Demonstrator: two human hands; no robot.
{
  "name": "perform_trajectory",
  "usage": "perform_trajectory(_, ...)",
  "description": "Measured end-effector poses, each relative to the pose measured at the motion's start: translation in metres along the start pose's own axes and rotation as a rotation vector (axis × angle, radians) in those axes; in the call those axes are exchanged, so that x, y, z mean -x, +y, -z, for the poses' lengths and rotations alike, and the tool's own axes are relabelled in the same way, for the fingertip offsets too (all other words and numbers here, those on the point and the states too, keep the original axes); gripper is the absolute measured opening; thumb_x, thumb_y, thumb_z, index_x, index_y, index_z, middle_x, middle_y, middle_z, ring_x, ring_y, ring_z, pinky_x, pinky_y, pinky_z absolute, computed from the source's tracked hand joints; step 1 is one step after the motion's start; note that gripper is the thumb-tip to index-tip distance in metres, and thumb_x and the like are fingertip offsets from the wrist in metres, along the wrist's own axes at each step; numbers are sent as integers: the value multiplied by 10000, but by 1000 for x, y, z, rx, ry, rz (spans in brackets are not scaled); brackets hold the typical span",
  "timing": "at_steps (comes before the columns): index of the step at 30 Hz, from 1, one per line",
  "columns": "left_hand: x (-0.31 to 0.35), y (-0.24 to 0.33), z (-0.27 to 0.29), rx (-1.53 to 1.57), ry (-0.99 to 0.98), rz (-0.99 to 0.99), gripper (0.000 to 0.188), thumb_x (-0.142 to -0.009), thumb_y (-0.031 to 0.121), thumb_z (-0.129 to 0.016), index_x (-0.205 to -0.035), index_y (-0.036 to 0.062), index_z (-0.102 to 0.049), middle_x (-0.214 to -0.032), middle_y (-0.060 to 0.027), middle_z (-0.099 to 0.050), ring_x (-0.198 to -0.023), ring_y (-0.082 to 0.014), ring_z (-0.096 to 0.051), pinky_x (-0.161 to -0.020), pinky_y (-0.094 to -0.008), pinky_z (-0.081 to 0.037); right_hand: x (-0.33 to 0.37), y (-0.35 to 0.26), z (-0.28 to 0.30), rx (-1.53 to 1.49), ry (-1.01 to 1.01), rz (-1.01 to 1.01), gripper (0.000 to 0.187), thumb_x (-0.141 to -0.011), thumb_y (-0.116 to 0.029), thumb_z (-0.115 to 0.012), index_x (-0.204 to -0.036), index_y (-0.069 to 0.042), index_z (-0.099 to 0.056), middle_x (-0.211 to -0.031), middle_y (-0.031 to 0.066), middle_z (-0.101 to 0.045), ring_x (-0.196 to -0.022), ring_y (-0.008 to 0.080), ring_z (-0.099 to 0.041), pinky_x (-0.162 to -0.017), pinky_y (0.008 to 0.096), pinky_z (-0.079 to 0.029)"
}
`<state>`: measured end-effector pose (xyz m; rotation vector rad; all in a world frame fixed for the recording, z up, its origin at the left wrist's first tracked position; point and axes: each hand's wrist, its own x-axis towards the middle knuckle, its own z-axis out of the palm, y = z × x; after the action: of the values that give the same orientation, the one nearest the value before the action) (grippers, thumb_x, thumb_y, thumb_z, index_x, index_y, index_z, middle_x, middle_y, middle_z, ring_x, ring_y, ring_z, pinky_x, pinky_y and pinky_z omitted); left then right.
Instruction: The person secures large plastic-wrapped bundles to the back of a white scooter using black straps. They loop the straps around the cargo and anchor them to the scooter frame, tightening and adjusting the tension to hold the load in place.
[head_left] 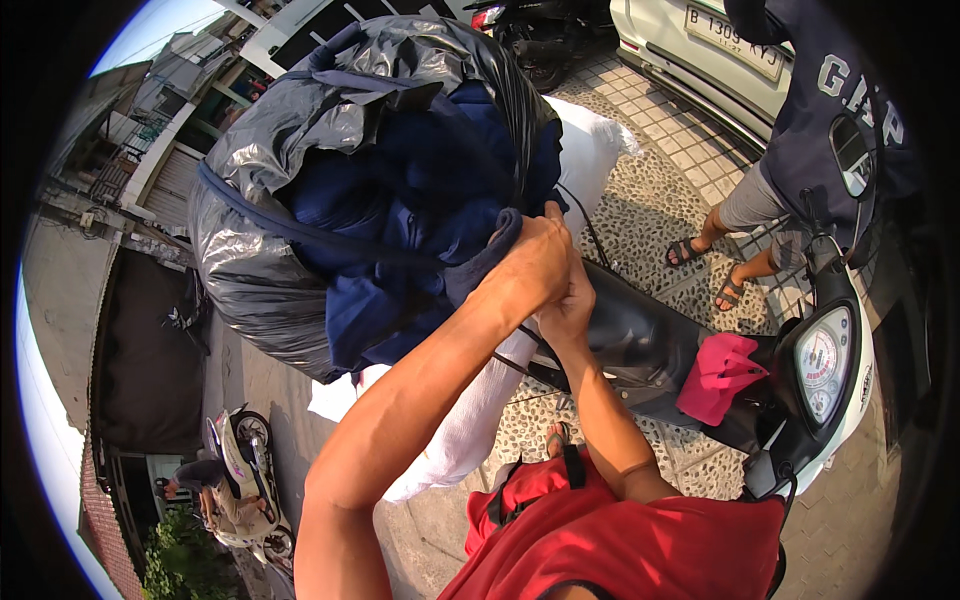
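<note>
Head view: we look down on a large, rounded black plastic bag (255, 275) packed with crumpled navy-blue cloth (340, 195), resting at the rear of a motor scooter with a long black seat (635, 325). The person's left hand (532, 262) and right hand (572, 303) meet at the bag's front side, above the seat; they are together, touching, the left one overlapping the right. Their palms and most of their fingers are hidden, so we cannot tell whether either is clamped on something. A thick, dark-blue fabric band (268, 222) curves across the bag's side and ends, as far as we can see, in a folded, rolled stretch (485, 260) just beside the left hand. We judge that the band girdles the load to stop it slipping or spilling, and that both hands work at this point because the bindings come within easy reach there. Beneath the bag, white, bulging sacking (455, 425) shows on both sides of the scooter; we take it to serve as a bed for the bag, though we cannot tell whether it is one sack or two. The bag's gaping mouth, with the cloth exposed, points up toward the camera and partly toward the hands. Being nearly round, the bag has no clear long axis, whereas the sacking lies lengthwise across the seat, whose own long axis runs toward the round-dialled instrument panel (824, 362).
</note>
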<state>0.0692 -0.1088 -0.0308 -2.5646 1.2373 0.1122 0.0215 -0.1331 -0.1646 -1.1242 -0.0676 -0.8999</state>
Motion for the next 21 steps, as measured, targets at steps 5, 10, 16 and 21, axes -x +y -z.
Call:
perform_trajectory(5, -7, -6, 7, -38, 7, -122, 532, -673, 207, -650, -1019, -185, -551, -721, -235, -661, -644, -344, -683, -556, -427, -521, 8, -2, -5, -77, 94, -96, 418, -807, 124, -649, -1203, 28, -554, -1094, 71, -613, -1048, 159, -596, -932, 279, -464)
perform_trajectory(10, 3, -3, 4, 35, 73, -94, 486, -687, 149, -650, -1025, -155, -478, -736, -283, -642, -692, -408, -688, -612, -418, -550, 1, -2, -11, 208, 86, 23, 390, -761, 51, -698, -1136, 41, -593, -1036, 123, -676, -973, 206, -667, -839, 298, -513)
perform_trajectory(16, 27, 21, 14, 4, 323, 25, 559, -752, 112, -649, -1241, -106, -489, -954, -206, -609, -884, -287, -638, -776, -401, -514, 16, 18, 46, 701, -169, 187, 495, -724, -45, -700, -1184, 28, -531, -1012, 192, -546, -984, 392, -538, -857, 452, -443)
perform_trajectory(21, 44, 30, 22, -19, 590, -209, 440, -778, 180, -614, -1164, -29, -578, -1056, -140, -571, -1087, -273, -522, -1043, -478, -343, 65, 74, 216, 1448, -50, -494, 321, -669, 37, -623, -990, 39, -615, -929, 180, -503, -952, 386, -511, -869, 466, -419)
